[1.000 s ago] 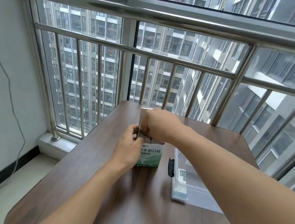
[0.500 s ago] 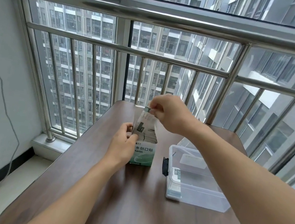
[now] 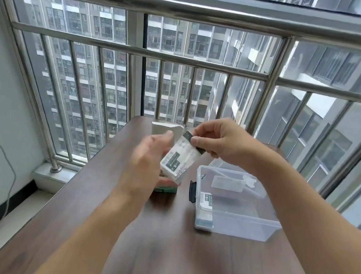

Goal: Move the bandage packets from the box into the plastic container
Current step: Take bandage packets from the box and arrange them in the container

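dark wood-grain table (image 3: pixel 154 253) by a barred window. right hand (image 3: pixel 220 139) pinches the dark top edge of a flat, glossy white bandage packet (image 3: pixel 179 160), long axis slanting down-left, now lifted clear above the green-and-white cardboard box (image 3: pixel 167 186). left hand (image 3: pixel 145 164), blurred, has left the box, fingers loosely spread beside the packet. clear rectangular plastic container (image 3: pixel 234 221) sits just right.

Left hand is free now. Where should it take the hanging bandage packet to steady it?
Probably by the lower half of the bandage packet, coming from the left. The right hand already pinches its dark top strip, so the packet hangs tilted above the box with its lower edge free. The left hand sits beside that side, fingers relaxed.
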Tool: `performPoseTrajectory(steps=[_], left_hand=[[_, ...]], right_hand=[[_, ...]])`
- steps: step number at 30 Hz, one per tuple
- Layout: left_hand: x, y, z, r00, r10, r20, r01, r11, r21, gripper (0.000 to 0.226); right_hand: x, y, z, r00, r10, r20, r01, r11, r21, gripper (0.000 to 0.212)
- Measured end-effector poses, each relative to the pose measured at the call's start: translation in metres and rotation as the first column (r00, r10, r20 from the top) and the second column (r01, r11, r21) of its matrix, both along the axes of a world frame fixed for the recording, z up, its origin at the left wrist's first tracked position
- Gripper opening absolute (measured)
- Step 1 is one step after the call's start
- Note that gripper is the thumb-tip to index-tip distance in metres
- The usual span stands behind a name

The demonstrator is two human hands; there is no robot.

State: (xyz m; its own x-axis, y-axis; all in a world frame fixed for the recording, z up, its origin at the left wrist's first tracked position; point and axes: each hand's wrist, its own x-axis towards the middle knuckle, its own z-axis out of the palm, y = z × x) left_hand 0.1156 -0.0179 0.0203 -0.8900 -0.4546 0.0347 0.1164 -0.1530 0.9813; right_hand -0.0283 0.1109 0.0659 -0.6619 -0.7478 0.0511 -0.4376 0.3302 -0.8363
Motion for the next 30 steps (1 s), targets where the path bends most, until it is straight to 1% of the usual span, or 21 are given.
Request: performPoseTrajectory(steps=[1,2,3,5,7,9,10,11,13,15,16,17,18,19,20,21,23,25,26,28,30], left_hand=[[0.0,0.007,0.005,0.986,-0.138,0.089,0.133,0.99,0.054,0.027],[0.0,0.013,0.006,0.961,-0.239,0.136,0.227,0.969,0.096,0.023],[-0.001,0.018,0.005,0.945,-0.294,0.144,0.277,0.952,0.128,0.021],[-0.004,0.024,-0.004,0.935,-0.336,0.116,0.312,0.932,0.185,0.018],[-0.009,0.029,-0.013,0.926,-0.37,0.08,0.346,0.913,0.217,0.017],[-0.014,0.036,-0.019,0.925,-0.372,0.078,0.354,0.918,0.177,0.017],[-0.016,0.042,-0.021,0.928,-0.359,0.095,0.346,0.929,0.129,0.016],[-0.019,0.047,-0.023,0.934,-0.338,0.118,0.332,0.941,0.07,0.017],[-0.024,0.061,-0.024,0.943,-0.288,0.166,0.305,0.949,-0.083,0.025],[-0.03,0.075,-0.023,0.961,-0.199,0.189,0.25,0.921,-0.3,0.03],[-0.034,0.078,-0.022,0.979,-0.118,0.166,0.179,0.886,-0.429,0.027],[-0.038,0.082,-0.02,0.993,-0.034,0.114,0.092,0.83,-0.55,0.021],[-0.04,0.083,-0.019,0.998,0.048,0.049,-0.006,0.768,-0.641,0.016],[-0.043,0.082,-0.017,0.993,0.118,-0.002,-0.088,0.728,-0.68,0.018],[-0.045,0.081,-0.015,0.987,0.159,-0.021,-0.131,0.725,-0.676,0.021],[-0.049,0.08,-0.013,0.983,0.18,-0.019,-0.148,0.737,-0.66,0.022],[-0.056,0.08,-0.01,0.985,0.171,-0.004,-0.13,0.733,-0.668,0.018],[-0.062,0.081,-0.01,0.993,0.113,0.032,-0.065,0.758,-0.649,0.009],[-0.064,0.081,-0.01,0.995,0.071,0.066,-0.015,0.785,-0.619,0.012],[-0.067,0.08,-0.009,0.986,-0.022,0.166,0.104,0.858,-0.504,0.022],[-0.067,0.076,-0.006,0.958,-0.105,0.265,0.2,0.911,-0.36,0.036]], right_hand=[[0.003,0.001,-0.002,1.0,0.019,-0.013,-0.019,1.0,-0.007,0.007],[0.006,0.003,-0.005,1.0,0.016,-0.026,-0.017,0.999,-0.033,0.006],[0.008,0.006,-0.008,1.0,-0.006,-0.03,0.004,0.997,-0.071,0.005],[0.012,0.014,-0.016,0.998,-0.062,0.019,0.064,0.989,-0.137,0.01],[0.014,0.026,-0.027,0.983,-0.063,0.172,0.096,0.978,-0.186,0.025],[0.015,0.039,-0.037,0.937,0.005,0.351,0.088,0.964,-0.25,0.042],[0.017,0.045,-0.043,0.912,0.037,0.408,0.086,0.956,-0.279,0.047],[0.02,0.05,-0.047,0.902,0.049,0.429,0.084,0.954,-0.287,0.049],[0.028,0.055,-0.053,0.925,-0.007,0.381,0.103,0.968,-0.231,0.044],[0.034,0.052,-0.053,0.956,-0.077,0.281,0.128,0.977,-0.169,0.037],[0.035,0.05,-0.052,0.968,-0.11,0.225,0.149,0.975,-0.166,0.033],[0.033,0.051,-0.051,0.979,-0.155,0.131,0.177,0.968,-0.176,0.029],[0.03,0.053,-0.05,0.978,-0.207,-0.002,0.203,0.961,-0.187,0.026],[0.025,0.056,-0.046,0.961,-0.244,-0.13,0.219,0.958,-0.185,0.027],[0.023,0.06,-0.043,0.943,-0.255,-0.214,0.221,0.96,-0.172,0.029],[0.022,0.063,-0.038,0.939,-0.243,-0.244,0.21,0.966,-0.153,0.028],[0.021,0.067,-0.033,0.953,-0.171,-0.25,0.149,0.983,-0.104,0.024],[0.02,0.066,-0.032,0.953,-0.138,-0.268,0.13,0.99,-0.047,0.019],[0.018,0.066,-0.032,0.956,-0.144,-0.255,0.138,0.99,-0.041,0.017],[0.014,0.067,-0.031,0.97,-0.157,-0.184,0.146,0.987,-0.072,0.015],[0.012,0.071,-0.031,0.988,-0.151,-0.042,0.143,0.979,-0.147,0.014]])
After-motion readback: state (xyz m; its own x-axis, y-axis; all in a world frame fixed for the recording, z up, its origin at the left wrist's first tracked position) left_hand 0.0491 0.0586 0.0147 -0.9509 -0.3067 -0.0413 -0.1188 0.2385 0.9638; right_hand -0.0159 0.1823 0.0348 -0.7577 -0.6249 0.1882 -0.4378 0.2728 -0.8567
